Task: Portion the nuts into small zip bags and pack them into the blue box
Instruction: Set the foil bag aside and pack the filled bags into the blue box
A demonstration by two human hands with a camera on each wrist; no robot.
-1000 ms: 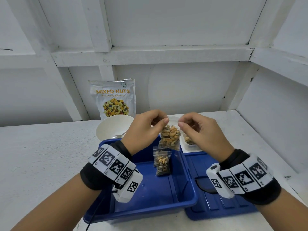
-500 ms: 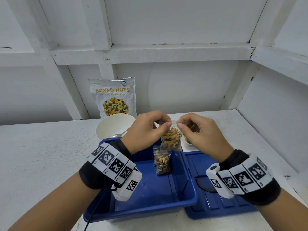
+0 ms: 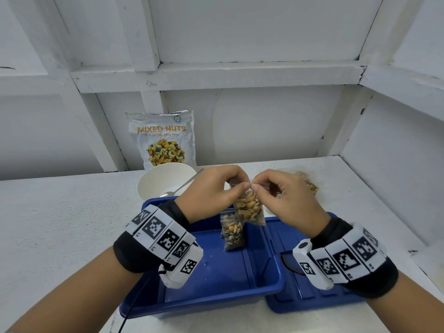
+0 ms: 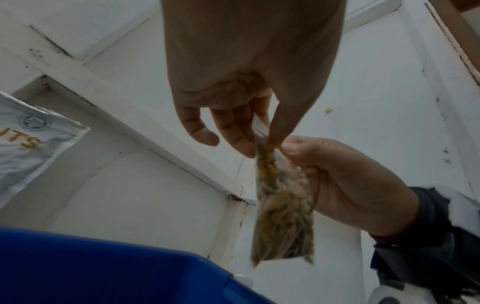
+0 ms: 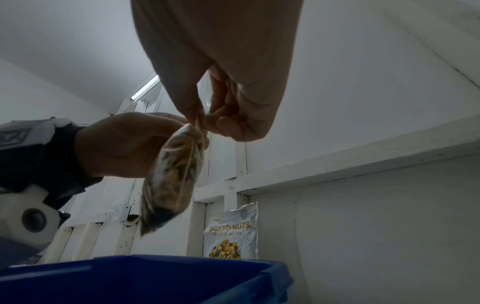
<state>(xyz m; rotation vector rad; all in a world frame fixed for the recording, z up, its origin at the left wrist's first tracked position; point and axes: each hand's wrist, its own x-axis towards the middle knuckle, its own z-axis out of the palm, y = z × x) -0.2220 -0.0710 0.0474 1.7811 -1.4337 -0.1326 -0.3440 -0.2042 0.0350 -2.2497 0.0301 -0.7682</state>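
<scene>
A small clear zip bag [image 3: 249, 207], packed with tan and dark nuts, hung between the left hand [image 3: 211, 191] and right hand [image 3: 286, 195], both pinching its top edge above the blue box [image 3: 216, 292]. Beyond the hands, a white pouch [image 3: 165, 140] read "MIXED NUTS".

A blue box [image 3: 216, 292] and blue lid [image 3: 300, 301] sit on a white bench [image 3: 60, 224]. Wristbands [image 3: 163, 236] carry black-and-white square patterns. The white pouch [image 3: 165, 140] bears orange lettering.

Black wrist sleeves [image 3: 129, 251] carry white bands [image 3: 163, 234] of square black-and-white markers and white cameras [image 3: 303, 247].
</scene>
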